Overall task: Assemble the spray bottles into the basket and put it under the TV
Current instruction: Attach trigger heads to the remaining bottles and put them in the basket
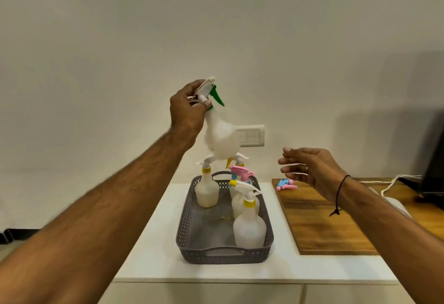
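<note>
Holding, L hand (189, 109): fingers curled round sprayer head of green-trigger bottle (221, 138), raised in air above back of basket (192, 231), bottle tilted, body swinging to the right, blurred.
R hand (312, 171): fingers spread and loosely straight, gripping nothing, hovering to the right of basket, above near edge of wooden board (324, 226); thin black cord at wrist.
Basket: grey, perforated plastic w/ cut-out handles, sitting on white counter (149, 243), lengthwise away from viewer.
Contents, 4 bottles upright:
- yellow-collar bottle (207, 193), back left, white sprayer.
- nearest bottle (249, 229), front right corner, yellow collar, white sprayer, touching basket wall.
- bottle behind it (239, 205), right side, mostly hidden, collar colour unclear.
- pink-sprayer bottle (241, 172), back right, body hidden behind others.
Loose pink-blue sprayer head (286, 184): lying on far left corner of board, apart from basket, just below R hand fingertips in the view.
Wall switch plate (252, 135): white, behind raised bottle.
White cable (394, 183): trailing across board's far end toward dark object (432, 159) at right edge, prob. screen, cut off by frame.
</note>
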